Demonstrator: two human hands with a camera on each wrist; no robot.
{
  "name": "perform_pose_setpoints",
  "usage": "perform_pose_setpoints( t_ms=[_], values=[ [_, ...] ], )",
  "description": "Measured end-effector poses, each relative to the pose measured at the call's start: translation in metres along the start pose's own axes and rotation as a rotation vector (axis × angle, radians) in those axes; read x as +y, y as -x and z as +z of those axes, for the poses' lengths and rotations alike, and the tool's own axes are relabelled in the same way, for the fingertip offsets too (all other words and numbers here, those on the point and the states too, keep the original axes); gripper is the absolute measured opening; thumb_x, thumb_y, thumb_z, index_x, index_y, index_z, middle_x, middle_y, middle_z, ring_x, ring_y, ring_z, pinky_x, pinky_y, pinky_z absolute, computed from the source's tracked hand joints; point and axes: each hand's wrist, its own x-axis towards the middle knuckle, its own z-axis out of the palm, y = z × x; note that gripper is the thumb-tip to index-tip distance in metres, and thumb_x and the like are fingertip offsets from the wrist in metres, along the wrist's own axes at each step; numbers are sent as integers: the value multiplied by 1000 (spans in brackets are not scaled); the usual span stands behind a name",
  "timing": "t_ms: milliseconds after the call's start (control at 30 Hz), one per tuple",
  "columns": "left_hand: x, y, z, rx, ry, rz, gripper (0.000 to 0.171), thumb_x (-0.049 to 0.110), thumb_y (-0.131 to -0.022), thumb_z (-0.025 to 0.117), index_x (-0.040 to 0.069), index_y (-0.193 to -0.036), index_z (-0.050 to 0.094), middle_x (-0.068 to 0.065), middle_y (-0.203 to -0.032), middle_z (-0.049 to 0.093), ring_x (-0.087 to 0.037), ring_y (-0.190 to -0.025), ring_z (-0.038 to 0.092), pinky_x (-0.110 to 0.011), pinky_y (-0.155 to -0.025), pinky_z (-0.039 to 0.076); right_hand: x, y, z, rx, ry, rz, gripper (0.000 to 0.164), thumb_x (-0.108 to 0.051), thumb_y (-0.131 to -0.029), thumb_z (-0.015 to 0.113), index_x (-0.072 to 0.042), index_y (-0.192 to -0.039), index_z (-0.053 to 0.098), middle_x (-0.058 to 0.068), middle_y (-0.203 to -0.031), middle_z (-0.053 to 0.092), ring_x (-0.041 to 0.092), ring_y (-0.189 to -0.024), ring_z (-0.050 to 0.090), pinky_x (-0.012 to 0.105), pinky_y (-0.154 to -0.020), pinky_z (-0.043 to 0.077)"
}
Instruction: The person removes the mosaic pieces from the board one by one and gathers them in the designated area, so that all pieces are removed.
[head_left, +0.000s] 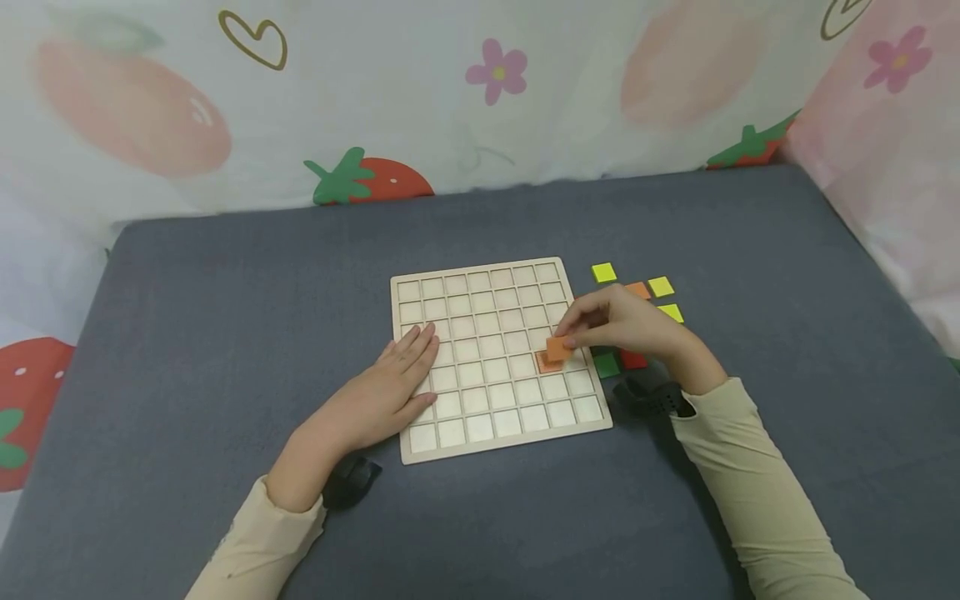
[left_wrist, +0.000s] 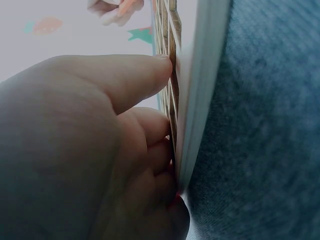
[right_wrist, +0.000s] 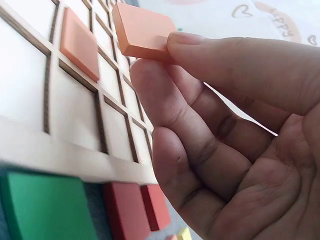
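Observation:
A pale wooden grid board [head_left: 489, 323] with square cells lies on the dark cloth. Between thumb and fingers, my right hand [head_left: 630, 323] pinches a square orange tile [right_wrist: 145, 31], held just above the board's right part. A second orange tile [right_wrist: 80, 44] sits in a cell there, partly hidden in the head view by the held one. My left hand [head_left: 382, 392] rests on the board's left edge, fingers stretched over the cells; its thumb [left_wrist: 135, 77] touches the grid in the left wrist view.
Right of the board lie loose tiles: yellow [head_left: 603, 272], orange [head_left: 637, 290], green [head_left: 606, 365] and red [head_left: 634, 359]. The right hand covers part of that group. Behind the grey tabletop [head_left: 247, 283] hangs a curtain [head_left: 420, 100] with strawberry and flower prints.

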Motion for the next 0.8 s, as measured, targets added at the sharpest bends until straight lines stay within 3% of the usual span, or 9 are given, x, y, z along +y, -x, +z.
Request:
perform_pose_setpoints(
  t_ms=[800],
  values=[
    [0,0,-1,-15,2,-7,65,26,-99,47,-5,-147,18,-17,-156,7,-29,-143,4,-46,-114,12,-3,15,-19,86,-81,91,13,1,-85,67,9,-96,66,11,-88,70,19,-83,67,36,-77,55]
  ],
)
